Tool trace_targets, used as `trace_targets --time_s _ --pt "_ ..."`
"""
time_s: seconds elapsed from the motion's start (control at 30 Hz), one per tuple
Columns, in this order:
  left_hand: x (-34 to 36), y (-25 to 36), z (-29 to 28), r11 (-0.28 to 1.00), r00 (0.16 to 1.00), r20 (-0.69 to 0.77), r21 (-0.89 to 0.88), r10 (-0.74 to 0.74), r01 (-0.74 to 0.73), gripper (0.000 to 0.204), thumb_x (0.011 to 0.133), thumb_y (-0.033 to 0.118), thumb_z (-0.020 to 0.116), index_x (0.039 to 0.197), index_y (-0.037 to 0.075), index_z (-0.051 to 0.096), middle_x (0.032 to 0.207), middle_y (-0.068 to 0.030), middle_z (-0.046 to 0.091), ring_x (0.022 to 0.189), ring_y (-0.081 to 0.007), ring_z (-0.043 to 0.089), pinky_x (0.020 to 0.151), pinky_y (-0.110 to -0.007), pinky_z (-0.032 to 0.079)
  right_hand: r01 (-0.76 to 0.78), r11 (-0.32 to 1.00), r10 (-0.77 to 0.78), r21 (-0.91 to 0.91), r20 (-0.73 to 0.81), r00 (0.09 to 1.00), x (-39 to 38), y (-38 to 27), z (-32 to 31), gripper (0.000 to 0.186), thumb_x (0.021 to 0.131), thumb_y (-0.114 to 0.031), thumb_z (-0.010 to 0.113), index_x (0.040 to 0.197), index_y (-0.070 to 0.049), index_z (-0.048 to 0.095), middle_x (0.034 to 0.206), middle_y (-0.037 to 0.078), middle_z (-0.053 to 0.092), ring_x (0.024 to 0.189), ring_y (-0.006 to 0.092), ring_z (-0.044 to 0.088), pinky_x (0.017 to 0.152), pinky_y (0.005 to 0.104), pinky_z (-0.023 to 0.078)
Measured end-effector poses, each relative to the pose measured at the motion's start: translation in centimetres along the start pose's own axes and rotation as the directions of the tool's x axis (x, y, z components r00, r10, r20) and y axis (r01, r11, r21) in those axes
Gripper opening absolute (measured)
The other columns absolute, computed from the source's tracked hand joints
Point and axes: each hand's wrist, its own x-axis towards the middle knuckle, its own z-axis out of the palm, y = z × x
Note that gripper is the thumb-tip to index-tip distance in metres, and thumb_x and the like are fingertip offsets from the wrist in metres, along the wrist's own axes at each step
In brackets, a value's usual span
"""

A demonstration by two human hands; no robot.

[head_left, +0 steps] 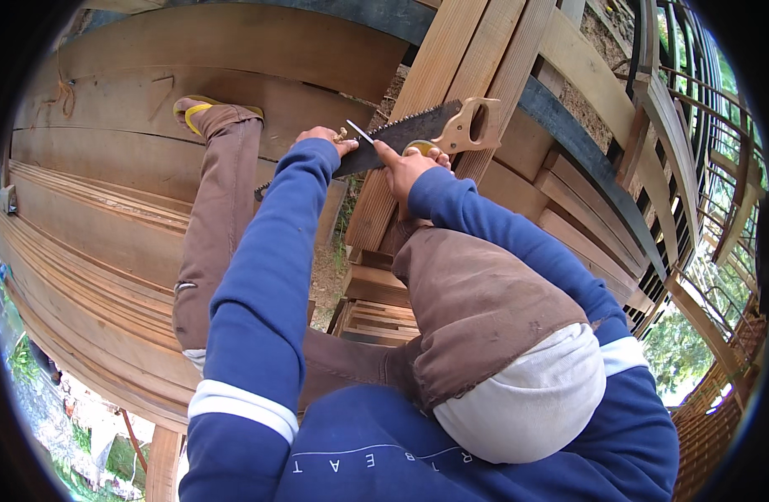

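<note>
Saw (405,131) (one) between two hands

Stacked wooden planks (108,209), yellow sandal (194,106)

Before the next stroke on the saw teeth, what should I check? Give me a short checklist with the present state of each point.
1. Saw resting across the planks, teeth up: ok.
2. Left hand on the blade's far part: ok.
3. Right hand holding the thin file at the teeth: ok.
4. Fingers away from the teeth: cannot tell.
5. Saw firmly braced against sliding: cannot tell.
6. Left foot in the yellow sandal planted on the boards: ok.
</note>
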Motion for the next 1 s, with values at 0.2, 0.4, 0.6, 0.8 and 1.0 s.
trace_targets --time_s 0.2,0.4,0.6,0.8,1.0 --pt "0.0 -0.2 -0.2 0.998 0.997 0.072 -0.055 0.014 -0.01 0.058 0.078 0.063 0.069 0.113 0.016 0.072 0.111 -0.0123 0.07 0.107 -0.0294 0.065 0.095 -0.039 0.05 0.019 0.992 -0.024 0.122 0.039 0.999 -0.5 0.3 -2.5 0.055 0.097 -0.029 0.044 0.15 -0.025 0.032 0.106 0.028 0.065 0.089 0.0436 0.067 0.082 0.0503 0.053" --pt "-1.2 0.7 -0.8 0.995 0.996 0.07 -0.073 -0.056 0.061 0.055 0.081 0.058 0.069 0.117 0.017 0.07 0.119 -0.0112 0.067 0.113 -0.0295 0.062 0.099 -0.04 0.048 0.217 0.967 -0.193 0.133 -0.174 0.966 -3.5 3.4 -0.2 0.056 0.094 -0.023 0.05 0.148 -0.021 0.036 0.106 0.031 0.063 0.093 0.0453 0.065 0.084 0.0498 0.052" --pt "-1.5 0.0 -0.9 0.992 0.995 0.091 -0.119 -0.032 0.042 0.053 0.081 0.057 0.069 0.116 0.017 0.07 0.119 -0.0115 0.067 0.113 -0.03 0.063 0.098 -0.04 0.048 0.115 0.989 -0.113 0.098 -0.028 0.993 -4.6 3.4 0.0 0.057 0.093 -0.022 0.048 0.148 -0.022 0.035 0.113 0.033 0.059 0.102 0.049 0.06 0.092 0.0492 0.05" --pt "-1.4 0.3 -0.6 0.994 0.998 0.035 -0.094 -0.051 0.054 0.059 0.078 0.061 0.07 0.116 0.016 0.071 0.113 -0.0113 0.07 0.109 -0.0287 0.065 0.097 -0.038 0.05 0.018 0.994 -0.022 0.105 0.039 0.999 -4.2 2.2 0.0 0.057 0.092 -0.024 0.047 0.148 -0.026 0.035 0.121 0.035 0.056 0.11 0.0513 0.056 0.101 0.0525 0.043" --pt "-0.6 0.4 -0.2 0.999 1.0 0.028 -0.043 -0.001 0.003 0.059 0.079 0.062 0.069 0.114 0.015 0.072 0.113 -0.011 0.07 0.108 -0.0287 0.065 0.095 -0.038 0.05 -0.07 0.995 0.069 0.067 0.017 0.997 -3.2 1.8 0.9 0.053 0.094 -0.027 0.04 0.146 -0.035 0.038 0.13 0.032 0.052 0.12 0.0491 0.053 0.11 0.0543 0.031"
